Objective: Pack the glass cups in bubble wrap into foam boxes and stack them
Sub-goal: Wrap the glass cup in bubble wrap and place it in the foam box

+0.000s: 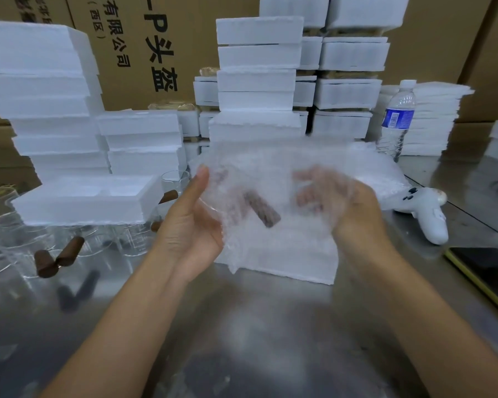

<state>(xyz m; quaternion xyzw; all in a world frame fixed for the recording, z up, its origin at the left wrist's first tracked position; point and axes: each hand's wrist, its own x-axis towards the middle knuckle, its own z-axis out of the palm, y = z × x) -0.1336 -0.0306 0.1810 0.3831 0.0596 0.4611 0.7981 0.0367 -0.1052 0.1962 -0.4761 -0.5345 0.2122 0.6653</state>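
Both hands up over the counter (270,346), set apart w/ the bundle between them. Left hand (190,222) cups the bubble wrap (273,170) from the side, thumb pinching its edge. Right hand (339,202) sits under the sheet, blurred, fingers seemingly curled into it. Inside is a glass cup (255,206), only its brown handle reading clearly thru the wrap, held just above a foam box (296,264). Bare cups (55,245) wait at left, by an open foam box (81,201). Handling call: glass is light but brittle & slick and the wrap is soft, prob. slippery, so cradle the cup body from below w/ both palms, not by the handle or a loose wrap edge.
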